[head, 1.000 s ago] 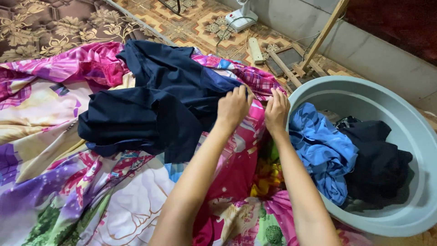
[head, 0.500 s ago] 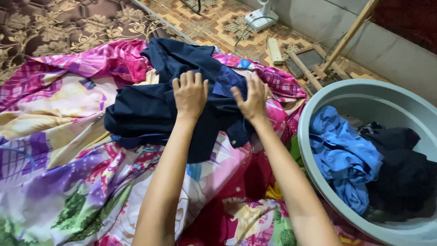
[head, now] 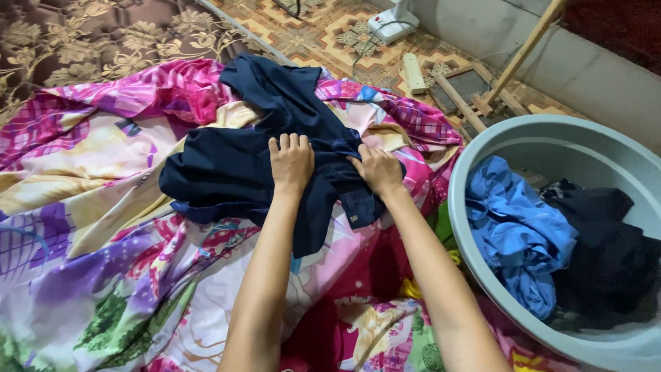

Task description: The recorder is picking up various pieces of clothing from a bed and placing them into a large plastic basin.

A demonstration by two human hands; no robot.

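Two hands: left hand (head: 291,162) flat, fingers together, right hand (head: 376,169) apparently gripping one navy garment (head: 227,172); basin (head: 482,138), cut off, holds two clothes.

Patterned tile floor (head: 323,34), grey wall (head: 482,27); brown floral mattress (head: 82,41), wooden frame (head: 475,96)

A home floor: patterned tiles (head: 323,34), a flowered bedsheet (head: 89,227), laundry in a plastic basin (head: 551,138).

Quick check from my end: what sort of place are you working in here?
Probably a room in a home, with laundry sorted on the floor. A flowered bedsheet is spread out, a grey plastic basin holds crumpled clothes, and patterned floor tiles show beyond. Both hands press a dark navy garment.
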